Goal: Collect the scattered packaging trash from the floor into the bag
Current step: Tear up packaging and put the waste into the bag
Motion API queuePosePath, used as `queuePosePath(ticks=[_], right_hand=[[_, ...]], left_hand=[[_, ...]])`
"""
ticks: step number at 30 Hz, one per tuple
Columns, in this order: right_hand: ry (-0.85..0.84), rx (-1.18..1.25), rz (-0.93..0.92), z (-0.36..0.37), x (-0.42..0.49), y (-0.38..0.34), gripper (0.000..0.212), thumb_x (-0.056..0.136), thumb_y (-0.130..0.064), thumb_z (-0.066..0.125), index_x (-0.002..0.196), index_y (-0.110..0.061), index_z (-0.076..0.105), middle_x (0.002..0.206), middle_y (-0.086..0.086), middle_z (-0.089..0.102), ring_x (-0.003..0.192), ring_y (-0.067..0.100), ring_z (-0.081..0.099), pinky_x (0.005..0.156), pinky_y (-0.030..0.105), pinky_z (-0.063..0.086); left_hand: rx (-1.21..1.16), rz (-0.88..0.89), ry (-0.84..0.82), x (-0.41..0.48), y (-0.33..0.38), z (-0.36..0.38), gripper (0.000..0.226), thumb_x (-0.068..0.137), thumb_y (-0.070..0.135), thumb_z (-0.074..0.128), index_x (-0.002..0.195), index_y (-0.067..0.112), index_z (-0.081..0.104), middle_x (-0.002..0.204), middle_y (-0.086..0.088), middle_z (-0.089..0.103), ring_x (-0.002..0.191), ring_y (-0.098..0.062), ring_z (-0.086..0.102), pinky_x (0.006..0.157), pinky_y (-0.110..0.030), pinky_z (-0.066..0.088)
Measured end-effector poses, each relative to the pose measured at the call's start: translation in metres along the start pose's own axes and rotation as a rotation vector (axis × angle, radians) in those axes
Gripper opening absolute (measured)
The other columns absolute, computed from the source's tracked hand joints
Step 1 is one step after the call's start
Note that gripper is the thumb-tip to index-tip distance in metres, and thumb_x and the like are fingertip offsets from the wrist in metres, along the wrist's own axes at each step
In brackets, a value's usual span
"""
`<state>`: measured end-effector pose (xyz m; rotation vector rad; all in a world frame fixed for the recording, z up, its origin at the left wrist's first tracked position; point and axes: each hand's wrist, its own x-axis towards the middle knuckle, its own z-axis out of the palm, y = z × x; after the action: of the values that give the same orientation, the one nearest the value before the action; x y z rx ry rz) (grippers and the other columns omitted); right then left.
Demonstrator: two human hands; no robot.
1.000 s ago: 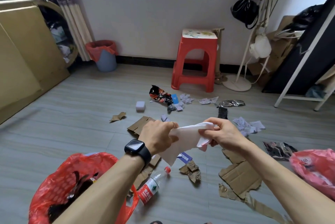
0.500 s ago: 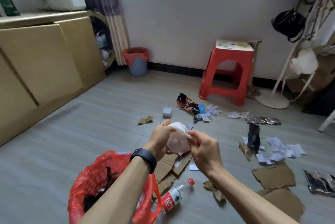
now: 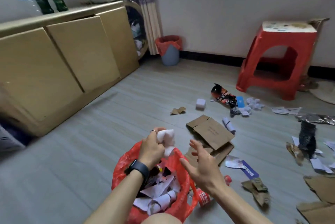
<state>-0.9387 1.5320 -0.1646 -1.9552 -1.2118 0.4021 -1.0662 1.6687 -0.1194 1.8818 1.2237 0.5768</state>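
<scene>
At the lower centre of the frame the left hand (image 3: 153, 146), a dark watch (image 3: 138, 168) on its wrist, grips a crumpled white wrapper (image 3: 167, 138), fingers curled round it. The wad sits just above the far rim of the red bag (image 3: 118, 167), which stands open on the floor (image 3: 108, 124) and already holds torn white paper and dark scraps. The right hand (image 3: 201, 167) hovers just right of the bag's mouth, fingers spread and relaxed, holding nothing; the two hands are apart.

More trash lies on the floor to the right. A flattened cardboard box (image 3: 211, 130) lies beyond the right hand, and a plastic bottle with a red label (image 3: 204, 196) lies against the bag's right side. Toward the upper right are a black and red snack wrapper (image 3: 223, 96), a small white cube (image 3: 200, 104) and scattered paper bits. Torn cardboard pieces (image 3: 257, 189) lie at the lower right.

A red stool (image 3: 279, 60) stands at the upper right by the wall, and a blue bin with a red liner (image 3: 170, 51) stands at the upper centre.
</scene>
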Motion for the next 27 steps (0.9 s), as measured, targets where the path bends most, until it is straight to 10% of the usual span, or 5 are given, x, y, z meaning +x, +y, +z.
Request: queuePosePath(ticks=[6, 9, 12, 17, 27], right_hand=[[-0.227, -0.184, 0.031, 0.066, -0.015, 0.026, 0.092, 0.084, -0.067, 0.044, 0.157, -0.019, 0.015, 0.161, 0.001, 0.023, 0.145, 0.02, 0.025, 0.119, 0.028, 0.02], [-0.252, -0.216, 0.028, 0.08, -0.022, 0.038, 0.09, 0.088, -0.056, 0.046, 0.158, -0.022, 0.001, 0.164, -0.001, 0.012, 0.146, 0.021, 0.024, 0.118, 0.031, 0.023], [-0.257, -0.161, 0.085, 0.086, -0.03, 0.043, 0.085, 0.087, -0.052, 0.033, 0.158, -0.026, -0.006, 0.163, -0.001, 0.018, 0.14, 0.02, 0.031, 0.114, 0.034, 0.03], [-0.256, -0.105, 0.117, 0.096, -0.032, 0.045, 0.081, 0.085, -0.049, 0.013, 0.155, -0.024, -0.018, 0.166, -0.002, 0.001, 0.148, 0.015, 0.016, 0.119, 0.03, 0.02], [-0.36, -0.078, 0.138, 0.105, -0.029, 0.058, 0.08, 0.084, -0.056, 0.003, 0.15, -0.027, -0.03, 0.164, -0.007, -0.014, 0.151, 0.007, 0.0, 0.121, 0.023, 0.008]], left_hand=[[0.761, 0.231, -0.114, -0.043, -0.114, -0.004, 0.045, 0.086, 0.01, 0.052, 0.125, 0.032, 0.058, 0.133, 0.006, 0.06, 0.117, -0.028, 0.061, 0.09, -0.046, 0.051], [0.912, 0.055, -0.302, -0.051, -0.146, 0.019, 0.063, 0.081, 0.061, 0.054, 0.14, 0.054, 0.035, 0.163, -0.006, 0.016, 0.147, -0.042, 0.018, 0.111, -0.065, 0.011], [0.868, -0.117, -0.406, -0.044, -0.174, 0.038, 0.103, 0.057, 0.102, 0.015, 0.148, 0.056, -0.005, 0.158, -0.004, -0.031, 0.145, -0.044, -0.019, 0.111, -0.063, -0.008], [0.987, -0.084, -0.462, -0.018, -0.192, 0.056, 0.12, 0.032, 0.105, 0.0, 0.14, 0.057, -0.025, 0.158, -0.014, -0.03, 0.142, -0.051, -0.016, 0.112, -0.062, -0.003], [0.963, -0.107, -0.434, -0.004, -0.251, 0.103, 0.114, 0.049, 0.096, 0.046, 0.145, 0.034, 0.042, 0.154, -0.022, 0.031, 0.123, -0.053, 0.039, 0.09, -0.064, 0.037]])
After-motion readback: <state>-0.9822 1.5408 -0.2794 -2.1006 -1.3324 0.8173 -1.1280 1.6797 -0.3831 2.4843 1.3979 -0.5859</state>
